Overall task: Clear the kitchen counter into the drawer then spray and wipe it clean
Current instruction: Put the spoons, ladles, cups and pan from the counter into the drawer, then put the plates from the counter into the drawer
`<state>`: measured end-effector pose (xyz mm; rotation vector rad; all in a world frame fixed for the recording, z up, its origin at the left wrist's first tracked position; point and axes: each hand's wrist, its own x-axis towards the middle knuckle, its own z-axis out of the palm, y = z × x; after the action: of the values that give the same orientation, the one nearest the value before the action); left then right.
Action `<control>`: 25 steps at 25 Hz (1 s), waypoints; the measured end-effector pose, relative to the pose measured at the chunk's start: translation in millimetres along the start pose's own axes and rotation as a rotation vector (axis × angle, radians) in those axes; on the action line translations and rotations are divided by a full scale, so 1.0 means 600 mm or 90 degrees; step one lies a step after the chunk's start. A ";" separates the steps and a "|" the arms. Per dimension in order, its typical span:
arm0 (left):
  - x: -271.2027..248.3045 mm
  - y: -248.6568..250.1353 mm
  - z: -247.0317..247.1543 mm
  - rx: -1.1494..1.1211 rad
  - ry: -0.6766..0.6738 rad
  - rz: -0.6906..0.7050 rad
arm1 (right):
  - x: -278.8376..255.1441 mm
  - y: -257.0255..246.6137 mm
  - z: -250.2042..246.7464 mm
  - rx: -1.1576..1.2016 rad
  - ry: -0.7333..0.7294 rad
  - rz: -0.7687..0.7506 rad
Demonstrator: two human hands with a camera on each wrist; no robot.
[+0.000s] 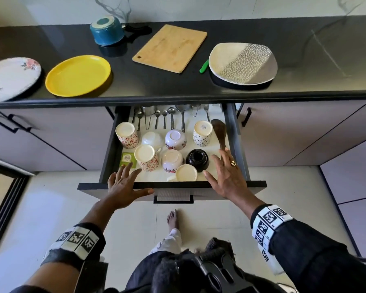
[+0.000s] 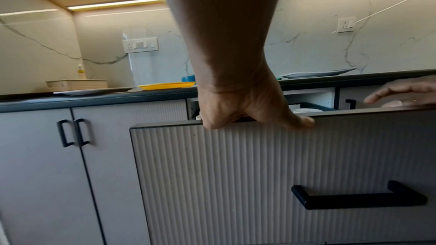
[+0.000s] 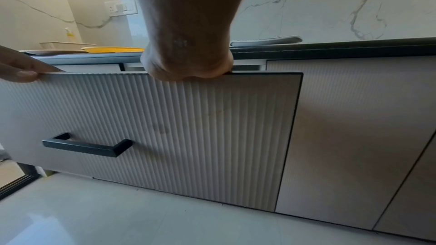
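From the head camera, the drawer [image 1: 232, 123] stands pulled out under the bench [image 1: 178, 87], and both hands rest over its front edge. The left hand [image 1: 123, 185] lies flat with fingers [image 1: 127, 169] spread, tips reaching just inside the front panel toward a green packet [image 1: 127, 159], thumb stretched along the panel top. The right hand [image 1: 226, 176] is also flat and spread, fingers pointing into the drawer beside a black bowl [image 1: 197, 159] and a wooden spoon [image 1: 219, 132]; neither hand holds anything. Beyond the fingers, well up on the bench, wait a yellow plate [image 1: 78, 75], a floral plate [image 1: 11, 78], a cutting board [image 1: 170, 48], a blue pot [image 1: 107, 30], a patterned dish [image 1: 242, 63] and a green-handled tool [image 1: 204, 66]. The drawer is crowded with upturned cups, so I judge the step is readying it; the bare strip nearest the fingertips is the likeliest room. Keep the drawer fully out and shift the cups gently before bringing plates down.

The left wrist camera shows the left hand [image 2: 245, 107] hooked over the top of the ribbed front panel [image 2: 259, 165], thumb [image 2: 299, 119] lying along the edge; the fingers drop behind the panel, hidden. The handle [image 2: 358, 200] sits below, untouched.

The right wrist camera shows the right hand [image 3: 188, 66] with its heel on the same panel top; its fingers pass out of sight, so I cannot tell their spread here. The other hand's thumb [image 3: 23, 74] presses the edge far to the side.
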<state>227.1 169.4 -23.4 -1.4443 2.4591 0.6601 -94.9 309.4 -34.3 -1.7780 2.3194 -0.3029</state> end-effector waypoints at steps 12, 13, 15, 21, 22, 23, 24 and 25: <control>0.263 0.011 -0.112 0.099 0.189 0.102 | 0.316 0.011 -0.089 -0.090 0.002 -0.044; 0.290 0.013 -0.132 0.130 0.219 0.125 | 0.331 0.013 -0.087 -0.095 0.005 -0.032; 0.349 0.017 -0.168 0.192 0.240 0.173 | 0.350 0.017 -0.084 -0.108 0.044 -0.007; 0.448 0.027 -0.205 0.239 0.264 0.264 | 0.373 0.010 -0.090 -0.097 0.161 0.013; 0.451 0.028 -0.204 0.230 0.277 0.261 | 0.375 0.011 -0.089 -0.103 0.160 0.016; 0.452 0.028 -0.204 0.222 0.292 0.258 | 0.376 0.011 -0.085 -0.109 0.161 0.015; 0.450 0.029 -0.204 0.220 0.304 0.256 | 0.376 0.012 -0.081 -0.111 0.169 0.013; 0.449 0.031 -0.202 0.223 0.312 0.254 | 0.374 0.013 -0.077 -0.105 0.183 0.008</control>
<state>82.7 -89.0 -19.5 -1.0825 3.0755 -0.0979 -172.1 96.1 -0.1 -1.9050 2.6209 -0.3993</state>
